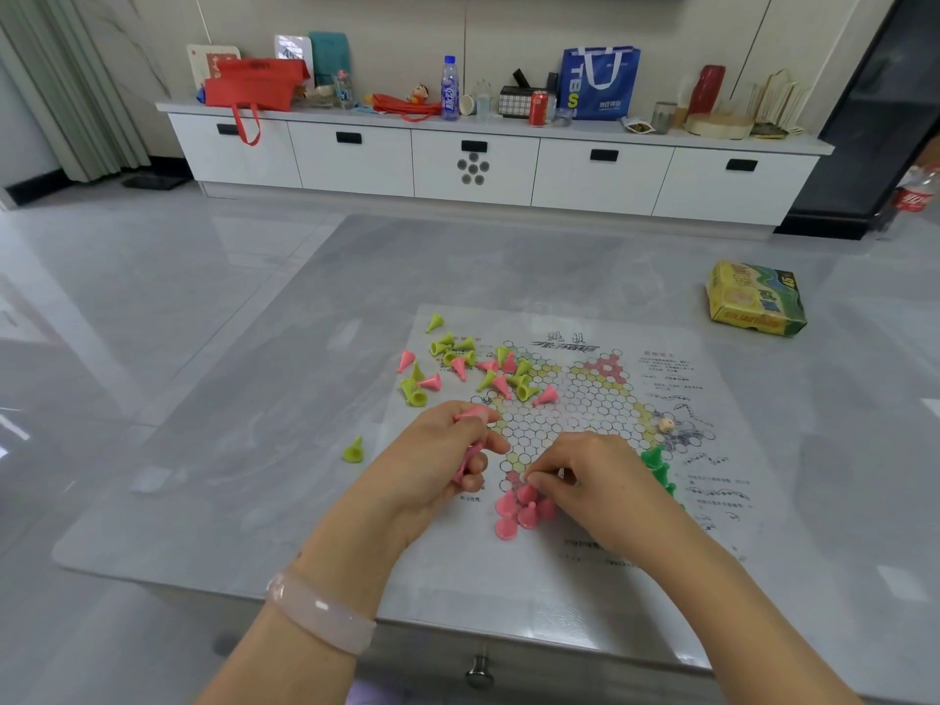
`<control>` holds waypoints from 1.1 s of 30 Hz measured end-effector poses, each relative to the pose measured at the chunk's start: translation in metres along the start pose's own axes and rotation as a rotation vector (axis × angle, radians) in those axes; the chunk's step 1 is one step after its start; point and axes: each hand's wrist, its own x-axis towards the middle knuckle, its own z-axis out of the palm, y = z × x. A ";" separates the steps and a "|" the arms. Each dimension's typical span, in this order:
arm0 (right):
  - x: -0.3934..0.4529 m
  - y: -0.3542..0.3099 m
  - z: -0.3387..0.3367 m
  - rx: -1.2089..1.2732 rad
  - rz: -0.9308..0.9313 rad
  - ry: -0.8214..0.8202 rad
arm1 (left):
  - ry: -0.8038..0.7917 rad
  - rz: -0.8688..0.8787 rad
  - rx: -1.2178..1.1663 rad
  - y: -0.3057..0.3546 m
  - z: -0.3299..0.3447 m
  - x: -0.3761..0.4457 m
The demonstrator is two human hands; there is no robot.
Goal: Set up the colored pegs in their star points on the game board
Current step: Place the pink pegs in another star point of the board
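Note:
A clear plastic game board sheet (585, 394) with a printed star of circles lies on the grey table. My left hand (447, 460) grips a bunch of pink pegs at the board's left side. My right hand (580, 470) pinches a pink peg and sets it at the near star point, where several pink pegs (519, 511) stand upright. Loose pink and yellow-green pegs (473, 368) lie scattered over the far left of the board. Dark green pegs (658, 468) stand at the right star point, partly hidden by my right hand.
One yellow-green peg (353, 450) lies alone on the table to the left. A small die (666, 424) sits on the board's right side. A yellow-green game box (755, 297) rests at the far right. The table's near edge has a drawer knob (479, 671).

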 end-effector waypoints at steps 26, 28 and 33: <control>-0.002 -0.010 -0.012 0.503 -0.092 0.219 | -0.144 0.078 0.387 -0.003 0.000 -0.005; -0.002 -0.010 -0.012 0.504 -0.088 0.215 | -0.141 0.081 0.385 -0.003 0.000 -0.005; -0.002 -0.010 -0.011 0.538 -0.088 0.207 | -0.139 0.074 0.387 -0.003 0.000 -0.004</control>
